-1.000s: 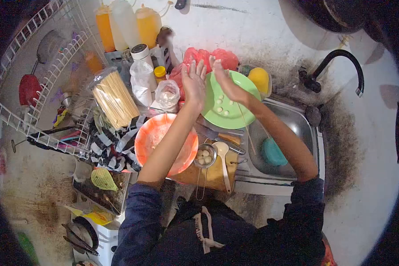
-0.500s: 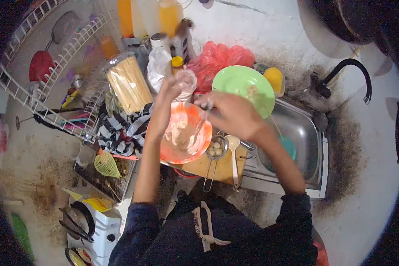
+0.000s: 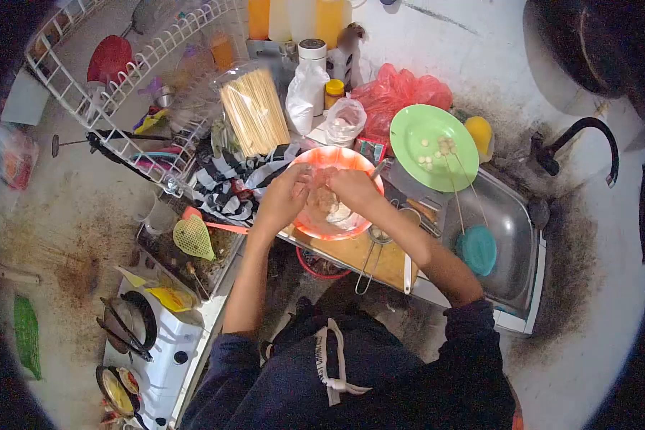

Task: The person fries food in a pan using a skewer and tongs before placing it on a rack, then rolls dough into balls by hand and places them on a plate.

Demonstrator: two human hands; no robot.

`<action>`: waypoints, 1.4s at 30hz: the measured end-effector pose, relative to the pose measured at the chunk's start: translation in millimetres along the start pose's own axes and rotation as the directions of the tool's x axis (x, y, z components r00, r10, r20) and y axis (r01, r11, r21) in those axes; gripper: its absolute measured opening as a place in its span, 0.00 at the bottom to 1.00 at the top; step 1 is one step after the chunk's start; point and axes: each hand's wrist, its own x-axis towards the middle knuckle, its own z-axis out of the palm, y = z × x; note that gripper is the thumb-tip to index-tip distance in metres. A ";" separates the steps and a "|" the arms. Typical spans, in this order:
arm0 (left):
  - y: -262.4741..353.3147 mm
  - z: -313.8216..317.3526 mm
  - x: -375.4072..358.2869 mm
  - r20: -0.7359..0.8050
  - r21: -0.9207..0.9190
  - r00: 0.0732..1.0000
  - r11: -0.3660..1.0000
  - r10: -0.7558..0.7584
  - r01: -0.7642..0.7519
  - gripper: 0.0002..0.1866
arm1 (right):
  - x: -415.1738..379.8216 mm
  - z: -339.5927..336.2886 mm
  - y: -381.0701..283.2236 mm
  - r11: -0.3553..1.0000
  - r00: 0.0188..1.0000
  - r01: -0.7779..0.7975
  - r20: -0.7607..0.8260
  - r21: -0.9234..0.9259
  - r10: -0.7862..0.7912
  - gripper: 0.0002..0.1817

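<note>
An orange-and-white bowl (image 3: 365, 163) stands at the front of the counter, with a brownish doughy mass (image 3: 325, 203) and white flour-like powder (image 3: 342, 215) in it. Over the bowl's left side my left hand (image 3: 283, 201) is curled, fingertips inward. My right hand (image 3: 352, 190) reaches in from the right, its fingers closed close to the left ones. A pinkish blur lies between the fingertips; what it is cannot be made out. A metal handle (image 3: 380, 169) leans on the bowl's right rim. Right of it is a green plate (image 3: 416, 129) with small pale balls (image 3: 428, 159) and two skewers (image 3: 457, 190).
A small strainer (image 3: 380, 234) and a white-handled ladle (image 3: 408, 274) lie on the wooden board (image 3: 390, 266). The sink (image 3: 512, 236) is at right, holding a teal bowl (image 3: 476, 251). Behind are packed skewers (image 3: 254, 111), an open powder bag (image 3: 345, 122) and red plastic bags (image 3: 405, 93).
My right hand has let go of the metal utensil, which now rests at the bowl's rim. Both hands have come down into the bowl. The view has shifted, so things appear further right.
</note>
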 end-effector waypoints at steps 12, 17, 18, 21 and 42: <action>9.8 -6.9 -6.9 -0.029 -0.116 0.999 0.993 -0.015 0.011 0.19 | -1.5 -9.4 -9.0 0.994 0.984 0.111 -0.143 0.008 -0.109 0.07; 7.2 -11.9 -9.5 -0.044 -0.126 0.998 0.991 -0.039 0.033 0.18 | -2.1 -15.8 -15.8 0.995 0.998 0.041 -0.047 -0.094 -0.045 0.05; 8.0 -13.2 -10.3 -0.040 -0.115 0.998 0.992 -0.049 0.044 0.18 | -1.3 -12.7 -14.2 0.994 0.998 0.044 -0.047 -0.095 -0.049 0.05; 12.8 -15.6 -11.8 -0.038 -0.130 0.997 0.990 -0.069 0.064 0.18 | 0.7 -7.9 -6.9 0.992 0.980 0.106 -0.161 -0.068 -0.116 0.05; 2.1 -13.3 -12.1 -0.130 -0.379 0.989 0.925 -0.075 0.020 0.16 | 4.6 -34.3 -29.4 0.966 0.989 0.144 -0.065 0.214 -0.133 0.07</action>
